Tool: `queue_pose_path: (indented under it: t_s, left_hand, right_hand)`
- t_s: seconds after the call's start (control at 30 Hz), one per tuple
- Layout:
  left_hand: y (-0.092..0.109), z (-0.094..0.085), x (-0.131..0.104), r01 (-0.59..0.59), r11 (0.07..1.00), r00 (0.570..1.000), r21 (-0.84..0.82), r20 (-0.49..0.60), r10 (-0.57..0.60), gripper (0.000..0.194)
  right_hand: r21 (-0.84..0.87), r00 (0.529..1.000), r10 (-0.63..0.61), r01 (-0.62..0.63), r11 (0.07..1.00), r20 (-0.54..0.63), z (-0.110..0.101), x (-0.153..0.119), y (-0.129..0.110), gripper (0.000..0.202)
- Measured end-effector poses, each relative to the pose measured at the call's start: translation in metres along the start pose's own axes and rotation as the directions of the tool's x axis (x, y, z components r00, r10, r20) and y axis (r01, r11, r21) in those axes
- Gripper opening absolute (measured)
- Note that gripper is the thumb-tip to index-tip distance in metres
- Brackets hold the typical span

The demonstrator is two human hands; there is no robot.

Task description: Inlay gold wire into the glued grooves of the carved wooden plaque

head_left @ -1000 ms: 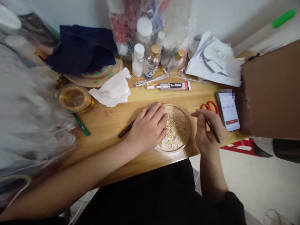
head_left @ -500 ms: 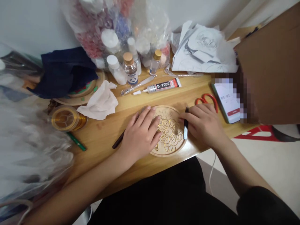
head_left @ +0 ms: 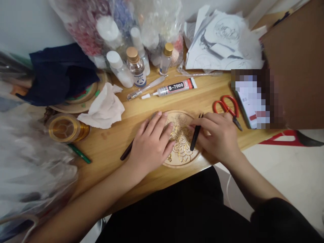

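pale grey wall (head_left: 32, 20) meets a honey-coloured tabletop (head_left: 101, 148) with long wood grain and a soft sheen. near its front edge lies a round wooden plaque (head_left: 182, 135), flat and pale with a raised rim, bearing a flower outline in shiny gold lines; toward the far side the pattern shows only as thin, dull lines.

the left hand (head_left: 152, 141) is laid palm down over the plaque's left part, fingers extended and slightly apart; a dark slim stick (head_left: 126, 150) runs beneath it, and i cannot tell whether the hand grasps it. the right hand (head_left: 215, 131) is at the plaque's right side, its grip clamped on smooth black tweezers (head_left: 196, 135), the two prongs pointing away from the body.

beyond the plaque rests a metallic glue tube (head_left: 176, 87) with a white nozzle, and a clear pen (head_left: 146, 88) just beside it. red-handled cutters (head_left: 237, 106) lie near the right hand, next to a phone (head_left: 244, 91), partly blurred out. at the left are a crumpled white tissue (head_left: 103, 108), a clear spool (head_left: 64, 130) of amber thread and folded navy cloth (head_left: 63, 76).

the tube reads "b-7000" in white on black; the phone shows "03" and a red button. a gold-capped bottle (head_left: 138, 67) wears a blue-and-white label, too small to read. line drawings cover the loose papers (head_left: 222, 47) beside a plain brown cardboard box (head_left: 298, 67).
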State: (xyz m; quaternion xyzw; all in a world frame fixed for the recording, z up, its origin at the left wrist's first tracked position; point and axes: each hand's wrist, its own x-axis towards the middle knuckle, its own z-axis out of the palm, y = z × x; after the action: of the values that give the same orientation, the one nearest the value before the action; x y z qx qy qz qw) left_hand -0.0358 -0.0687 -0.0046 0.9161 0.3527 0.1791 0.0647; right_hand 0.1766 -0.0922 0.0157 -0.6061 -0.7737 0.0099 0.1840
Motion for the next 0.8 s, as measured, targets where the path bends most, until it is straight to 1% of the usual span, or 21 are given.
queue_pose_path:
  t_s: [0.1,0.2,0.3,0.4,0.6,0.8]
  left_hand:
    - [0.000,0.001,0.000,-0.005,1.000,1.000,0.000,-0.008,0.005,0.037]
    - [0.000,0.001,0.000,0.000,1.000,1.000,-0.010,-0.004,0.000,0.037]
    - [0.000,0.001,0.000,0.005,1.000,1.000,-0.017,0.000,-0.005,0.037]
    - [0.000,0.000,0.000,0.000,1.000,1.000,-0.011,0.004,0.000,0.038]
    - [-0.001,0.001,-0.002,0.014,0.999,1.000,-0.044,0.023,-0.013,0.039]
    - [-0.001,0.001,-0.001,0.009,1.000,1.000,-0.013,0.020,-0.008,0.038]
  right_hand:
    - [-0.004,0.999,-0.009,0.008,1.000,-0.044,0.003,0.001,-0.004,0.016]
    - [-0.026,0.998,0.023,-0.024,0.999,-0.064,0.008,0.001,-0.009,0.018]
    - [-0.080,0.994,0.061,-0.068,0.994,-0.087,0.011,0.001,-0.015,0.024]
    - [-0.147,0.990,0.065,-0.084,0.986,-0.125,0.014,0.002,-0.021,0.023]
    - [-0.205,0.985,0.129,-0.151,0.967,-0.118,0.018,0.003,-0.027,0.029]
    - [-0.204,0.983,0.126,-0.151,0.967,-0.132,0.018,0.004,-0.031,0.031]
